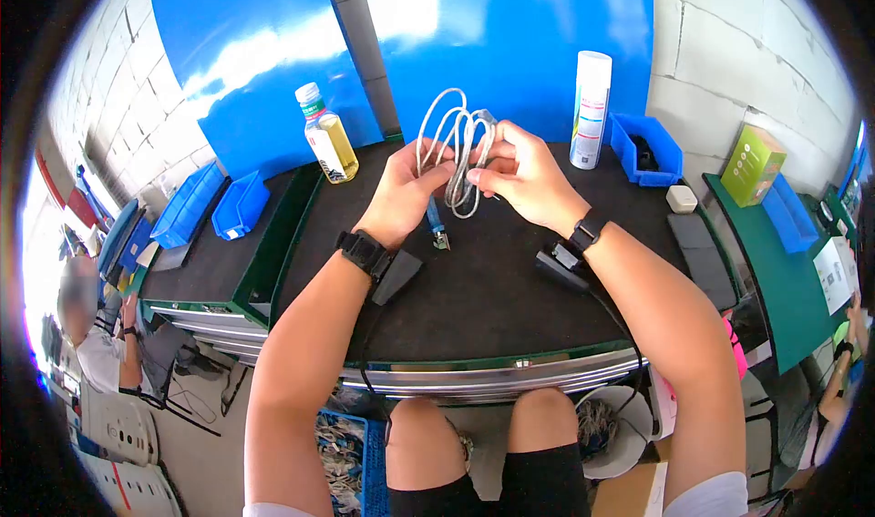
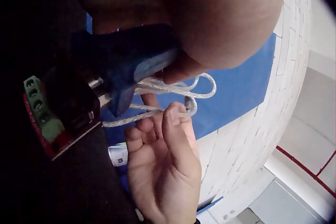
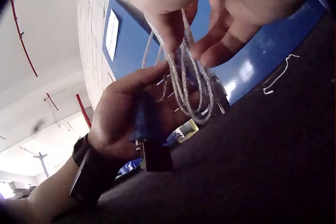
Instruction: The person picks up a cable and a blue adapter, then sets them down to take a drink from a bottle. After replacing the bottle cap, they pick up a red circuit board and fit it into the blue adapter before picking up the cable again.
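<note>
A coiled, clear-sheathed silvery cable (image 1: 466, 143) is held up over the dark work mat between both hands. My left hand (image 1: 407, 187) grips the coil's left side, thumb across the strands. From beneath that hand hangs the cable's blue plug (image 2: 131, 71), with a small board bearing a green terminal block (image 2: 39, 106) at its end. My right hand (image 1: 530, 175) pinches the coil's right side between thumb and fingers. In the right wrist view, the loops (image 3: 184, 87) droop below the right fingertips, in front of the left palm.
Behind the hands stand an oil-coloured bottle (image 1: 335, 148) and a white spray can (image 1: 591, 112). Right of the can is a blue bin (image 1: 658, 173). A thin white wire (image 3: 281, 74) lies on the mat. Below the bench, a blue basket (image 1: 375, 462) holds cables. A person sits at far left.
</note>
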Demonstrator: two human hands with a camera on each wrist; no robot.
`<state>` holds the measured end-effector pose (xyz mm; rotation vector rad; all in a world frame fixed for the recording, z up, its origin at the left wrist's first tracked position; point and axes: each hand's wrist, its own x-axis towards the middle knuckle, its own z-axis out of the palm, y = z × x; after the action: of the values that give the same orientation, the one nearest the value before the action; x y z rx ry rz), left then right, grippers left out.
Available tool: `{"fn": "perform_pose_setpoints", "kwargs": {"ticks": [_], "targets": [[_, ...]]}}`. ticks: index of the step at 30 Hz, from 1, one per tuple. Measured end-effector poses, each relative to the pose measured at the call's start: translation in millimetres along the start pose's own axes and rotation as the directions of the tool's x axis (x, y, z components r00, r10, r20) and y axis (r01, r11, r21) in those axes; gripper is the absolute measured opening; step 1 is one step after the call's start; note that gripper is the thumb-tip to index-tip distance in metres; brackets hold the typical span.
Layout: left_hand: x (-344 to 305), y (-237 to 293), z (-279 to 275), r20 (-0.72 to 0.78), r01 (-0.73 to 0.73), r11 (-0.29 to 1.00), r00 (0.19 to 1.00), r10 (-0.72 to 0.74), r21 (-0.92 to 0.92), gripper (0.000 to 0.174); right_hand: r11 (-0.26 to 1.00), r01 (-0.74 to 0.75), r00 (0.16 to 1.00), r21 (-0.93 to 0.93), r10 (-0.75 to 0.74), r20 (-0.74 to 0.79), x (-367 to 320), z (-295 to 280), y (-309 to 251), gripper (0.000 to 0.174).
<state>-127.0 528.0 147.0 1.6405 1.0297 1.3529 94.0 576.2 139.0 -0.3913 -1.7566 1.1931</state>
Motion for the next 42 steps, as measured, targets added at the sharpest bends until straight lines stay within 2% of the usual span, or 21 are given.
{"fn": "perform_pose_setpoints", "kwargs": {"ticks": [4, 7, 10, 13, 15, 16, 19, 21, 23, 24, 25, 27, 28, 30, 31, 33, 37, 39, 40, 41, 42], "targets": [[0, -1, -2, 0.017, -0.021, 0.998, 1.0, 0.02, 0.054, 0.013, 0.999, 0.035, 0.999, -0.021, -0.035, 0.014, 0, 2, -2, 0.029], [-2, 6, 3, 0.013, -0.037, 0.999, 0.999, 0.037, 0.031, 0.014, 0.999, 0.046, 0.998, -0.02, -0.047, -0.033, 0, 3, -4, 0.027], [-3, 9, 6, 0.07, -0.064, 0.996, 0.996, 0.059, 0.065, 0.017, 0.998, 0.053, 0.995, -0.02, -0.054, -0.078, 1, 1, -3, 0.025], [-2, 7, 6, 0.139, -0.09, 0.996, 0.987, 0.085, 0.029, 0.023, 0.999, 0.041, 0.99, -0.013, -0.042, -0.134, 2, 1, -4, 0.032], [-2, 6, 5, 0.186, -0.073, 0.996, 0.981, 0.061, 0.057, 0.027, 0.998, 0.049, 0.961, 0.036, -0.037, -0.273, 2, 4, -4, 0.046], [-2, 7, 6, 0.188, -0.071, 0.996, 0.98, 0.059, 0.058, 0.027, 0.995, 0.03, 0.966, 0.096, -0.004, -0.257, 4, 2, -5, 0.057], [-3, 9, 8, 0.227, -0.122, 0.981, 0.97, 0.086, 0.151, 0.029, 0.977, 0.029, 0.963, 0.211, 0.029, -0.268, 1, 5, -8, 0.061], [-2, 8, 7, 0.283, -0.052, 0.992, 0.959, 0.018, 0.114, 0.037, 0.983, 0.008, 0.973, 0.183, 0.035, -0.229, 0, 3, -9, 0.061], [-4, 12, 8, 0.283, -0.004, 0.996, 0.959, -0.02, 0.084, 0.042, 0.976, -0.065, 0.994, 0.21, 0.082, -0.075, 1, 3, -6, 0.047], [-4, 14, 8, 0.284, 0.044, 0.998, 0.957, -0.057, 0.055, 0.047, 0.988, -0.077, 0.996, 0.137, 0.083, -0.039, 0, 2, -6, 0.025], [-4, 12, 7, 0.284, 0.044, 0.998, 0.957, -0.058, 0.055, 0.047, 0.987, -0.078, 0.996, 0.137, 0.084, -0.039, 0, 2, -6, 0.025], [-3, 7, 6, 0.246, 0.063, 0.996, 0.966, -0.078, 0.068, 0.051, 0.993, -0.007, 0.996, 0.119, 0.018, -0.089, -1, 5, -7, 0.014], [-4, 8, 6, 0.247, 0.064, 0.996, 0.966, -0.078, 0.068, 0.051, 0.993, -0.007, 0.996, 0.12, 0.018, -0.09, -1, 6, -8, 0.014], [-5, 9, 8, 0.23, 0.004, 0.993, 0.973, -0.032, 0.12, 0.047, 1.0, -0.013, 0.995, -0.02, 0.011, -0.1, -2, 5, -13, 0.014], [-5, 10, 8, 0.232, 0.005, 0.993, 0.972, -0.033, 0.12, 0.047, 1.0, -0.013, 0.995, -0.02, 0.011, -0.102, -1, 4, -11, 0.014], [-8, 14, 9, 0.254, 0.044, 0.993, 0.965, -0.071, 0.109, 0.043, 0.986, 0.019, 0.988, -0.167, -0.044, -0.147, 3, 0, -1, 0.016], [-9, 20, 15, 0.231, 0.017, 0.999, 0.973, -0.027, 0.044, 0.037, 0.986, 0.129, 0.966, -0.109, -0.149, -0.21, 5, -5, 4, 0.019], [-8, 19, 6, 0.284, -0.016, 0.974, 0.958, -0.05, 0.224, 0.038, 0.991, -0.115, 0.979, -0.061, 0.103, -0.175, -4, -4, -22, 0.019], [-8, 20, 4, 0.284, -0.015, 0.974, 0.957, -0.05, 0.224, 0.038, 0.995, -0.098, 0.979, -0.011, 0.094, -0.18, -5, 1, -26, 0.019], [-9, 23, 3, 0.276, -0.111, 0.937, 0.961, 0.016, 0.332, 0.037, 0.995, -0.099, 0.979, -0.01, 0.095, -0.181, -4, -1, -22, 0.019], [-10, 26, 2, 0.275, -0.201, 0.877, 0.958, 0.083, 0.436, 0.036, 0.992, -0.089, 0.981, 0.091, 0.104, -0.165, -1, -3, -14, 0.019]]}}
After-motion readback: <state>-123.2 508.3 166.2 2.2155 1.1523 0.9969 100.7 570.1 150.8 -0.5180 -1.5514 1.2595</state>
